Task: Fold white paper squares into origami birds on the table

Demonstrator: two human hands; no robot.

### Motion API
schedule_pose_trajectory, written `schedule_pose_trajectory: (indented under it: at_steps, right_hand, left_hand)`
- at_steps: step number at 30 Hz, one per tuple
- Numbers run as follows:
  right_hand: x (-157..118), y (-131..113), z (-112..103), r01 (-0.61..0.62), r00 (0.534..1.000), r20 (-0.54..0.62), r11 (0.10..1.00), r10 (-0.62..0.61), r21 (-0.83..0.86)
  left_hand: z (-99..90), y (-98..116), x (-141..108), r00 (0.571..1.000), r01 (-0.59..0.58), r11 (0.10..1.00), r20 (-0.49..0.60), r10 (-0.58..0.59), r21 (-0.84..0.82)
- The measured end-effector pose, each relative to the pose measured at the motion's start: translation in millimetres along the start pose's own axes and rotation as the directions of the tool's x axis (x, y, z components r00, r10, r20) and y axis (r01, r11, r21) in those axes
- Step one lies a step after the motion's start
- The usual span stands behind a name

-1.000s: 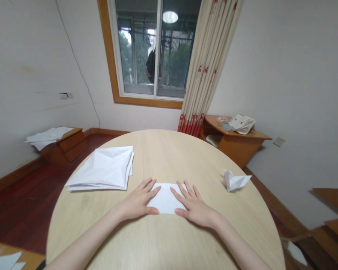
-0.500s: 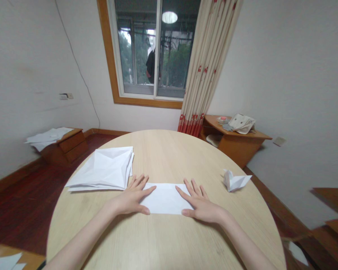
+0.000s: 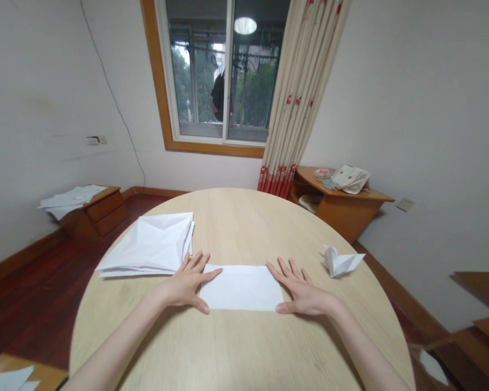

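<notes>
A white rectangle of paper (image 3: 241, 289) lies flat on the round wooden table (image 3: 244, 350), its long side running left to right. My left hand (image 3: 190, 282) rests palm down at its left end, fingers spread, with the thumb and forefinger touching the edge. At the right end, my right hand (image 3: 296, 289) lies in the same way, fingers apart. Beyond my left fingers is a stack of creased white paper sheets (image 3: 150, 244). A folded white paper figure (image 3: 341, 263), possibly a crane, stands to the right of my right hand.
Behind the table on the right, a wooden corner desk (image 3: 342, 203) bears a cloth bag (image 3: 351, 179). On the left, more papers (image 3: 74, 196) lie on a low drawer cabinet (image 3: 101, 212). A patterned curtain (image 3: 299, 103) hangs beside the window (image 3: 224, 76).
Both hands have slid outward, away from each other, toward the ends of the paper. More of the paper shows between them. The stack and the folded figure have stayed put.
</notes>
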State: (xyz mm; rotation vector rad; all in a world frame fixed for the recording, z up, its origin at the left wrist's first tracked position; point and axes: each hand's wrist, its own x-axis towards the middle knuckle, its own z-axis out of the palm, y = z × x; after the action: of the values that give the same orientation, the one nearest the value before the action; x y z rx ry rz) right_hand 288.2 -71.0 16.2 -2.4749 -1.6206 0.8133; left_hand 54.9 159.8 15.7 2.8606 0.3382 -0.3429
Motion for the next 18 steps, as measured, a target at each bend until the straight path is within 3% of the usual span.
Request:
schedule_pose_trajectory:
  at_steps: [18]
  right_hand:
    - [2.8, 0.1, 0.5, -0.003, 1.0, -0.01, 1.0, 0.004, 0.004]
  left_hand:
    - [6.0, -4.6, 3.2, 0.999, -0.019, 0.999, -0.05, 0.017, -0.026]
